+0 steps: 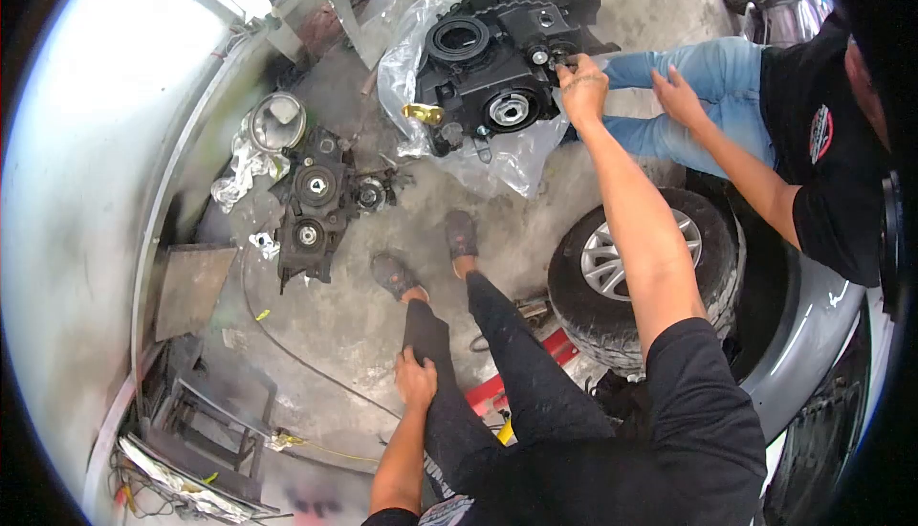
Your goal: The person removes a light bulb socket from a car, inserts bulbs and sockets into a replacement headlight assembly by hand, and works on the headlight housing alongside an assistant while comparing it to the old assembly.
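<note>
A large black car headlight [497, 72] lies with its back side up on clear plastic sheeting [521, 163]. At its right edge, my right hand [583, 93] has its fingers closed on a small fitting beside a round silver socket; the fingers partly cover what they grip. A yellow-gold metal piece [423, 114] sits at the headlight's left end. My left hand [415, 379] lies on my left thigh, holding nothing, its fingers resting over the dark trouser leg. A second, smaller dark headlight unit [314, 203] is on the floor to the left.
A co-worker in a black shirt and blue jeans [727, 72] is at the right, one hand [676, 98] near the thigh. A wheel with tyre [574, 292] lies beside a grey car [798, 344]. A cable [306, 361] crosses the floor; a red bar [488, 394] is behind my leg.
</note>
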Demonstrator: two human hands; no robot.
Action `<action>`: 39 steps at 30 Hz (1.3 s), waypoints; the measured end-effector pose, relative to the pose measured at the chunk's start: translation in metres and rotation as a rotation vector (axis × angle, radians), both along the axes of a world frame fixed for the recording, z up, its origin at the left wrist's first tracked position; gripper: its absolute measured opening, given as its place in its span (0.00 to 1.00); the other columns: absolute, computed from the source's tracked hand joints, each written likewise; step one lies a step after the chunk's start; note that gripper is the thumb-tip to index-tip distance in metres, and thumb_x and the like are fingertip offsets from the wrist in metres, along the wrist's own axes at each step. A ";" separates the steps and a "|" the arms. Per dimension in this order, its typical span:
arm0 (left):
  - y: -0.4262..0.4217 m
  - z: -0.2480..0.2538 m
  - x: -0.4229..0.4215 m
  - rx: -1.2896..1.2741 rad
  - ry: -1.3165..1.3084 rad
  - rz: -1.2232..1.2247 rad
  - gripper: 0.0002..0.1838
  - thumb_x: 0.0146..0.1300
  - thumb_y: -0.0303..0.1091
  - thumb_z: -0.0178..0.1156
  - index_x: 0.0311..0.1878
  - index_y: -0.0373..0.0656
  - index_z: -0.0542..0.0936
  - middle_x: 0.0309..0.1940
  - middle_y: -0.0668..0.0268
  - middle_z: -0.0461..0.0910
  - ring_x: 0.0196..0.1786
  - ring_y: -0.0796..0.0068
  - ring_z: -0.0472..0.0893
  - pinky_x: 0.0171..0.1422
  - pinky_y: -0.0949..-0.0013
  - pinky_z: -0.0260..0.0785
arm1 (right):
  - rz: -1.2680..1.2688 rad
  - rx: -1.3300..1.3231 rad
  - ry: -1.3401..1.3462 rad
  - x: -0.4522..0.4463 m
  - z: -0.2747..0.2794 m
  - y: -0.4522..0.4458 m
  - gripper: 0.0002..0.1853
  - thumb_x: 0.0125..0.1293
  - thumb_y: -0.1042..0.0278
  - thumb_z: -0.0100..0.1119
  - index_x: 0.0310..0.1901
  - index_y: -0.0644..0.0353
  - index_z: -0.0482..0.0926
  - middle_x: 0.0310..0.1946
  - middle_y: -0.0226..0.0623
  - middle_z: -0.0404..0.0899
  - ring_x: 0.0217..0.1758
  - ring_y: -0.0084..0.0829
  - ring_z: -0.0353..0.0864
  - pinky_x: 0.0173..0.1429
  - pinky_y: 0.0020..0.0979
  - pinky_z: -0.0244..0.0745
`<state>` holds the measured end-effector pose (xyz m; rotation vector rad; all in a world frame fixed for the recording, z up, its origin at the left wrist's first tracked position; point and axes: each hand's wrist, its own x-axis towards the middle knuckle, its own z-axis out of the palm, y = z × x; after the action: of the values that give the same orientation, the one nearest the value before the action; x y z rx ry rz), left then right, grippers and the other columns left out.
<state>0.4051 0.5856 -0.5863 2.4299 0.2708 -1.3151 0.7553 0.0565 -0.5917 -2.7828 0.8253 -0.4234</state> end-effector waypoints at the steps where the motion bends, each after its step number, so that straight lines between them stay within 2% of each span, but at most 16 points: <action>1: 0.001 -0.001 0.000 -0.005 -0.004 -0.006 0.29 0.67 0.40 0.63 0.68 0.38 0.75 0.62 0.45 0.78 0.66 0.41 0.78 0.70 0.47 0.72 | -0.005 0.017 0.003 0.001 -0.001 0.001 0.13 0.63 0.64 0.73 0.44 0.63 0.86 0.38 0.54 0.89 0.45 0.56 0.90 0.52 0.49 0.82; 5: 0.000 -0.003 0.004 -0.019 -0.015 -0.023 0.28 0.67 0.40 0.63 0.67 0.38 0.76 0.62 0.46 0.78 0.64 0.42 0.79 0.69 0.47 0.73 | -0.032 0.052 0.015 0.007 -0.002 0.001 0.12 0.64 0.64 0.72 0.44 0.63 0.86 0.37 0.54 0.89 0.44 0.57 0.90 0.51 0.49 0.82; 8: -0.001 -0.005 0.006 -0.001 -0.010 -0.040 0.28 0.67 0.41 0.64 0.67 0.38 0.76 0.62 0.46 0.78 0.64 0.42 0.79 0.68 0.47 0.74 | -0.050 0.093 0.123 0.008 0.003 0.001 0.14 0.67 0.61 0.70 0.47 0.62 0.87 0.42 0.54 0.89 0.50 0.57 0.88 0.56 0.50 0.80; 11: -0.004 -0.007 0.006 0.000 -0.019 -0.060 0.28 0.67 0.41 0.64 0.66 0.38 0.76 0.62 0.46 0.78 0.64 0.43 0.79 0.68 0.47 0.74 | 0.320 -0.384 0.155 -0.005 -0.027 -0.024 0.15 0.70 0.58 0.66 0.48 0.62 0.87 0.47 0.54 0.88 0.56 0.57 0.85 0.64 0.52 0.76; 12: -0.005 -0.007 0.006 -0.004 -0.025 -0.065 0.27 0.67 0.41 0.64 0.66 0.38 0.76 0.61 0.46 0.78 0.64 0.43 0.80 0.68 0.47 0.74 | 0.245 0.035 -0.011 -0.014 -0.031 -0.023 0.19 0.74 0.55 0.62 0.55 0.61 0.85 0.56 0.53 0.85 0.64 0.54 0.79 0.72 0.52 0.69; 14: -0.007 -0.006 0.010 -0.001 -0.014 -0.079 0.28 0.67 0.41 0.64 0.66 0.38 0.76 0.61 0.45 0.78 0.64 0.42 0.79 0.69 0.47 0.74 | 0.343 0.181 -0.036 -0.045 -0.072 -0.054 0.23 0.77 0.53 0.61 0.65 0.60 0.78 0.65 0.51 0.78 0.71 0.51 0.73 0.76 0.51 0.63; 17: -0.009 -0.008 0.017 -0.034 -0.018 -0.085 0.28 0.68 0.42 0.63 0.67 0.37 0.76 0.62 0.44 0.78 0.64 0.41 0.79 0.69 0.46 0.73 | 0.317 0.234 -0.105 -0.053 -0.064 -0.050 0.25 0.79 0.53 0.59 0.69 0.62 0.75 0.67 0.50 0.77 0.72 0.49 0.71 0.77 0.51 0.62; 18: -0.007 -0.005 0.015 -0.037 -0.009 -0.077 0.29 0.68 0.43 0.63 0.67 0.37 0.75 0.62 0.43 0.78 0.65 0.41 0.79 0.70 0.46 0.73 | 0.292 0.084 -0.168 -0.058 -0.064 -0.054 0.23 0.80 0.54 0.58 0.66 0.63 0.78 0.63 0.50 0.80 0.69 0.49 0.75 0.74 0.50 0.65; 20: -0.013 0.001 0.028 -0.048 0.074 -0.048 0.29 0.68 0.44 0.62 0.68 0.36 0.75 0.63 0.41 0.77 0.66 0.40 0.78 0.70 0.46 0.72 | 0.140 0.144 -0.025 -0.054 -0.008 -0.029 0.20 0.77 0.56 0.59 0.58 0.65 0.81 0.52 0.51 0.84 0.58 0.50 0.80 0.64 0.50 0.70; 21: -0.009 -0.013 0.011 -0.016 0.007 -0.055 0.30 0.69 0.43 0.61 0.69 0.36 0.74 0.64 0.41 0.77 0.66 0.40 0.78 0.70 0.47 0.73 | 0.065 0.169 0.052 -0.052 0.021 -0.015 0.19 0.76 0.57 0.60 0.55 0.66 0.83 0.46 0.51 0.87 0.52 0.50 0.82 0.58 0.51 0.73; 22: -0.005 -0.011 0.007 -0.023 -0.027 -0.088 0.29 0.69 0.42 0.61 0.69 0.38 0.75 0.63 0.43 0.77 0.66 0.41 0.79 0.70 0.47 0.73 | 0.059 0.183 0.003 -0.060 0.035 -0.005 0.20 0.78 0.55 0.58 0.53 0.67 0.84 0.46 0.51 0.88 0.51 0.51 0.84 0.58 0.49 0.74; 23: -0.012 -0.002 0.022 0.022 0.055 -0.062 0.27 0.68 0.41 0.62 0.67 0.39 0.75 0.60 0.45 0.78 0.64 0.42 0.80 0.68 0.46 0.74 | 0.002 0.104 0.067 -0.067 0.030 -0.017 0.19 0.75 0.57 0.63 0.51 0.69 0.84 0.43 0.48 0.88 0.46 0.44 0.87 0.54 0.45 0.78; 25: -0.012 -0.002 0.017 0.020 0.051 -0.046 0.26 0.67 0.41 0.62 0.65 0.40 0.76 0.58 0.47 0.78 0.63 0.44 0.80 0.65 0.45 0.76 | -0.066 0.302 -0.046 -0.081 0.019 -0.029 0.16 0.72 0.63 0.68 0.51 0.70 0.84 0.41 0.44 0.89 0.39 0.34 0.88 0.47 0.37 0.83; 28: -0.012 -0.009 0.012 0.017 0.034 -0.053 0.27 0.67 0.41 0.63 0.66 0.41 0.76 0.58 0.49 0.78 0.63 0.45 0.79 0.63 0.45 0.77 | -0.133 0.490 -0.083 -0.094 0.034 -0.014 0.13 0.71 0.70 0.70 0.50 0.71 0.83 0.41 0.42 0.89 0.37 0.26 0.88 0.44 0.29 0.85; 34: -0.012 -0.005 0.013 0.008 0.060 -0.019 0.28 0.68 0.41 0.62 0.69 0.42 0.74 0.62 0.48 0.77 0.67 0.44 0.78 0.69 0.45 0.75 | -0.152 0.597 -0.145 -0.117 0.041 0.015 0.13 0.73 0.71 0.69 0.51 0.73 0.82 0.39 0.40 0.87 0.38 0.26 0.88 0.43 0.28 0.86; 39: -0.013 -0.002 0.014 0.009 0.097 -0.031 0.29 0.67 0.41 0.62 0.69 0.41 0.74 0.61 0.47 0.77 0.66 0.43 0.78 0.69 0.45 0.75 | -0.154 0.685 -0.150 -0.146 0.039 0.028 0.16 0.73 0.71 0.70 0.54 0.73 0.80 0.39 0.40 0.87 0.39 0.25 0.87 0.44 0.28 0.86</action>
<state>0.4194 0.5731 -0.5881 2.3900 0.2653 -1.4505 0.6091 0.0846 -0.5527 -2.0444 0.9347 -0.2946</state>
